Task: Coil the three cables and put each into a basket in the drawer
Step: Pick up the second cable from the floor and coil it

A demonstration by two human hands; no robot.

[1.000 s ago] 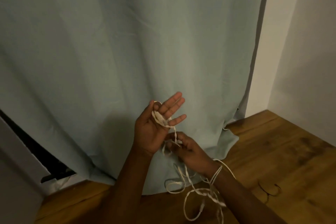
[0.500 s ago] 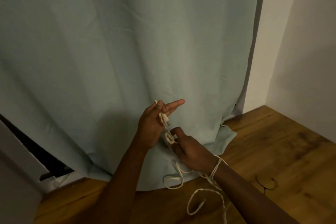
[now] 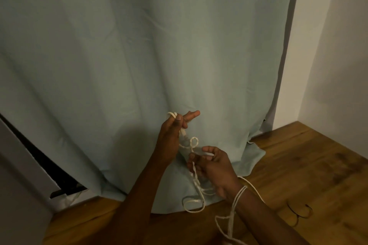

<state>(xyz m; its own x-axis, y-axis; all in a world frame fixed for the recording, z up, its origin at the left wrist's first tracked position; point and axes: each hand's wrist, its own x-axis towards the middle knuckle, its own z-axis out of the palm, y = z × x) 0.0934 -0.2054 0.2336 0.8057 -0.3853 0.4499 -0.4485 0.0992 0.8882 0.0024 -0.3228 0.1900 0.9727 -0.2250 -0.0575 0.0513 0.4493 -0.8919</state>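
A thin white cable (image 3: 194, 143) runs between both hands in front of a pale blue curtain. My left hand (image 3: 172, 137) is raised, its thumb pinning turns of the cable against the fingers, which point up and right. Below and to the right, my right hand (image 3: 213, 165) pinches the cable with curled fingers. A small loop stands between the hands. More of the cable hangs down in loose loops, drapes over my right wrist and trails to the wooden floor. No drawer or basket is in view.
The pale blue curtain (image 3: 139, 55) hangs to the wooden floor (image 3: 298, 165). A thin dark cable (image 3: 298, 212) lies curled on the floor at right. A white wall (image 3: 338, 65) stands at right, and a white panel (image 3: 23, 175) with a dark gap at left.
My left hand has gone from spread open to closed on the cable turns. My right hand moved down and to the right, drawing out a length of cable with a small loop.
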